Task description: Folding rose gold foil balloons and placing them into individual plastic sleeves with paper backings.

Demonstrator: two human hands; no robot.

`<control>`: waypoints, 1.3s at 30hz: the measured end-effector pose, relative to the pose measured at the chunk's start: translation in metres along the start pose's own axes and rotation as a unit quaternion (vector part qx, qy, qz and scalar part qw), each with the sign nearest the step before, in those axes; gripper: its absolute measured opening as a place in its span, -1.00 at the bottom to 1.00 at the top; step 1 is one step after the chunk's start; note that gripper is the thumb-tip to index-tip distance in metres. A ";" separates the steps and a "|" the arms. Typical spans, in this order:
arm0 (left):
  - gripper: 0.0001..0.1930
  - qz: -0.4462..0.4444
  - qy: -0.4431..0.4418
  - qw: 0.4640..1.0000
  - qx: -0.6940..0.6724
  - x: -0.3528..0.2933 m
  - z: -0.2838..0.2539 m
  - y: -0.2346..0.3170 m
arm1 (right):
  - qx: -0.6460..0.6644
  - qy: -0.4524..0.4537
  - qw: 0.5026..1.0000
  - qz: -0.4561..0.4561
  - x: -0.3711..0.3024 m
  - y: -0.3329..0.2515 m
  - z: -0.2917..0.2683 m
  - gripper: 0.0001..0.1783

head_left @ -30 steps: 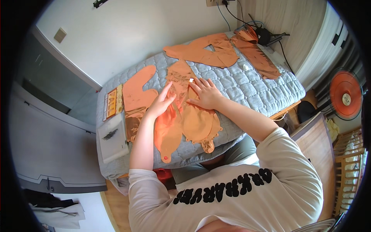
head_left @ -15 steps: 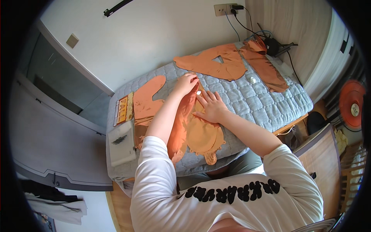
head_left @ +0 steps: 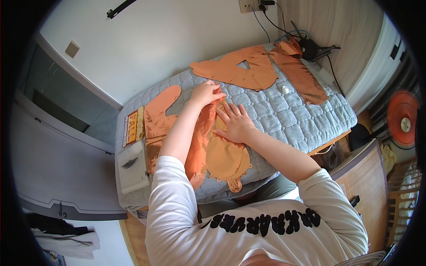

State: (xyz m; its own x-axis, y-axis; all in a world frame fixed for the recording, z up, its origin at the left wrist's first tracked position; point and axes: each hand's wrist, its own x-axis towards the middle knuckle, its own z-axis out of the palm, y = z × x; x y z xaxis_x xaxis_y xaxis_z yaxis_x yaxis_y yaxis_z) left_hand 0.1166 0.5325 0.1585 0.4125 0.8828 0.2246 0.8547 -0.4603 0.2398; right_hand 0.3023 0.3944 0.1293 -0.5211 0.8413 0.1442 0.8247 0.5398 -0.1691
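left forearm hiding orange fabric beneath — small white object unidentifiable

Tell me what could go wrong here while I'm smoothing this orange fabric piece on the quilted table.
The orange fabric piece hangs over the near table edge, so it may slide off if your right hand lifts. Your left hand is bunching its far end, which could crease it. The small white object nearby could get knocked.

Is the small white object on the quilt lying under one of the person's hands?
No, the small white object lies apart on the grey quilt, away from both hands.
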 end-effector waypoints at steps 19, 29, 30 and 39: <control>-0.18 -0.089 -0.104 0.990 -0.005 0.019 0.000 -0.050 | 0.004 -0.002 1.000 -0.015 0.003 -0.016 -0.001 0.08; -0.32 -0.106 -0.073 0.992 0.015 0.022 0.011 -0.026 | -0.002 0.016 1.000 -0.010 -0.002 -0.007 -0.004 0.06; -0.33 -0.106 -0.072 0.991 0.022 0.022 0.011 -0.026 | -0.004 0.025 1.000 -0.008 -0.003 -0.007 -0.003 0.06; -0.31 -0.122 -0.080 0.988 0.043 0.017 0.008 -0.026 | 0.003 0.022 1.000 -0.018 -0.005 -0.012 -0.005 0.08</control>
State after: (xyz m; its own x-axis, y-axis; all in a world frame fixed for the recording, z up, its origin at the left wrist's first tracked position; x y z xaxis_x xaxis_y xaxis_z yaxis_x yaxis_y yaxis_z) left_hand 0.1035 0.5601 0.1483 0.2294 0.9732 0.0168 0.9557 -0.2285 0.1857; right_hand 0.2965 0.3838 0.1359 -0.5401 0.8194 0.1920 0.8041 0.5698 -0.1695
